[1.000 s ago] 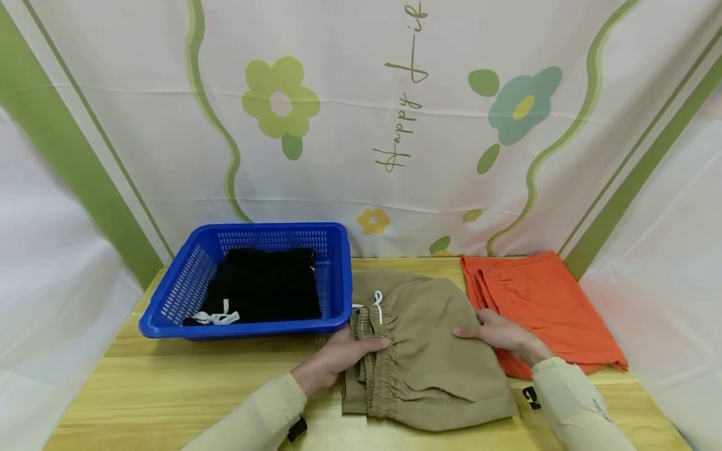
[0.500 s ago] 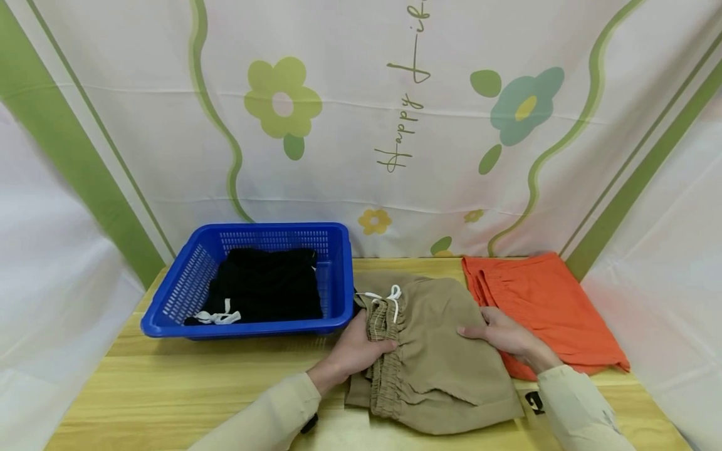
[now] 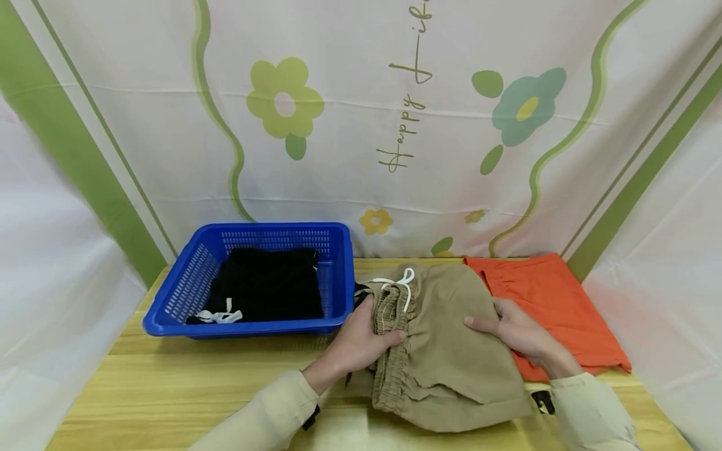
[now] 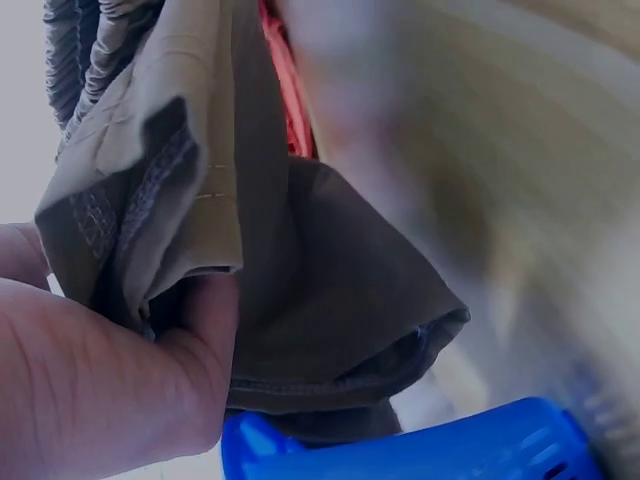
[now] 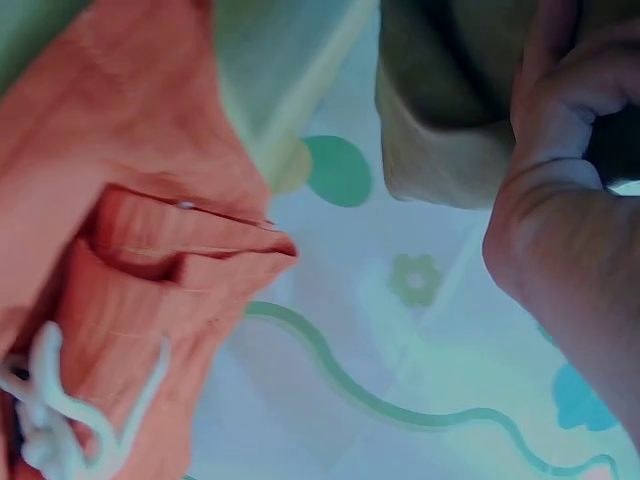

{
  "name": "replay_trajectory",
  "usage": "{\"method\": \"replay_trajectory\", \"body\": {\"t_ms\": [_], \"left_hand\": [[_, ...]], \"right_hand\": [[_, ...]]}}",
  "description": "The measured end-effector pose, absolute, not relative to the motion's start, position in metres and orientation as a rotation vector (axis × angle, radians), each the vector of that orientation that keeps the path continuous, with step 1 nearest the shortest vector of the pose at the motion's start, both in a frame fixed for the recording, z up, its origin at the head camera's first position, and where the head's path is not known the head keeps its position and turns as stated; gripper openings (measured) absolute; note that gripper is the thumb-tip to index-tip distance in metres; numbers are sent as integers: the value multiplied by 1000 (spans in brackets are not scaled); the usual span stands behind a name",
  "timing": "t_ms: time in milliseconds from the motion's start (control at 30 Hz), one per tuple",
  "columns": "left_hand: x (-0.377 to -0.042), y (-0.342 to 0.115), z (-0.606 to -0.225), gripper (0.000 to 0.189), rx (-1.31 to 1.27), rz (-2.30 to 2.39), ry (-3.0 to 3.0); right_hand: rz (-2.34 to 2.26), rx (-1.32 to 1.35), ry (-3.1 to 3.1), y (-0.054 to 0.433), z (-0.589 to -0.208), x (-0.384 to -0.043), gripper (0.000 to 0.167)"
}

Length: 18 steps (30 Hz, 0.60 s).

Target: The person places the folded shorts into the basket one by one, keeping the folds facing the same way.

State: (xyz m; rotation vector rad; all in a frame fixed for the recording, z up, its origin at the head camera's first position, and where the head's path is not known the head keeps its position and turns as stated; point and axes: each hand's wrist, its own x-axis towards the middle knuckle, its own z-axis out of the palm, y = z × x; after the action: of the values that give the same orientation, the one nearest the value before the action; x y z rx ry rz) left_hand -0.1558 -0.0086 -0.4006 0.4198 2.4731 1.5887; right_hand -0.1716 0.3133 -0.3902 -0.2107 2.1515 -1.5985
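Note:
Folded khaki shorts (image 3: 451, 351) with a gathered waistband and a white drawstring are held between both hands, tilted and partly lifted from the table. My left hand (image 3: 358, 341) grips the waistband side, thumb on top and fingers underneath; in the left wrist view the cloth folds (image 4: 190, 170) lie between thumb and fingers. At the opposite side my right hand (image 3: 516, 332) grips the shorts' edge, its thumb on the upper face and its other fingers partly hidden. Dark cloth (image 5: 450, 80) shows beside that hand in the right wrist view.
A blue basket (image 3: 242, 327) with folded black shorts (image 3: 271, 285) and a white drawstring stands left of the khaki shorts. Folded orange shorts (image 3: 555, 307) lie on the wooden table (image 3: 186, 382) at the right. A printed curtain (image 3: 350, 144) hangs behind.
Both hands have moved slightly right and raised the khaki shorts. The left hand has gone farther under the waistband and tilted it up. The basket and the orange shorts stay in place.

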Motion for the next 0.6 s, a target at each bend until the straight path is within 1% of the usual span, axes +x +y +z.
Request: {"method": "replay_trajectory", "body": {"t_ms": [100,167,267,367,433,500,600], "left_hand": [[-156,-11,-394,97,415,1595,2448],[-157,-13,-389,97,433,1616,2425],[-159,-16,-383,89,483,1663,2393],[-161,-19,-377,74,538,1720,2347],[-161,-21,-374,66,566,1754,2314],[-162,-23,-369,63,581,1781,2283],[-162,-27,-362,63,601,1807,2271]], "right_hand": [[-1587,-232,2195,311,-382,-169,52],[-1567,-239,2233,310,-377,-168,53],[-1528,-237,2293,309,-370,-166,54],[-1498,-236,2342,308,-363,-165,54],[-1496,-240,2359,307,-359,-164,54],[-1507,-237,2361,306,-355,-164,53],[-1529,-220,2359,303,-349,-162,55]]}}
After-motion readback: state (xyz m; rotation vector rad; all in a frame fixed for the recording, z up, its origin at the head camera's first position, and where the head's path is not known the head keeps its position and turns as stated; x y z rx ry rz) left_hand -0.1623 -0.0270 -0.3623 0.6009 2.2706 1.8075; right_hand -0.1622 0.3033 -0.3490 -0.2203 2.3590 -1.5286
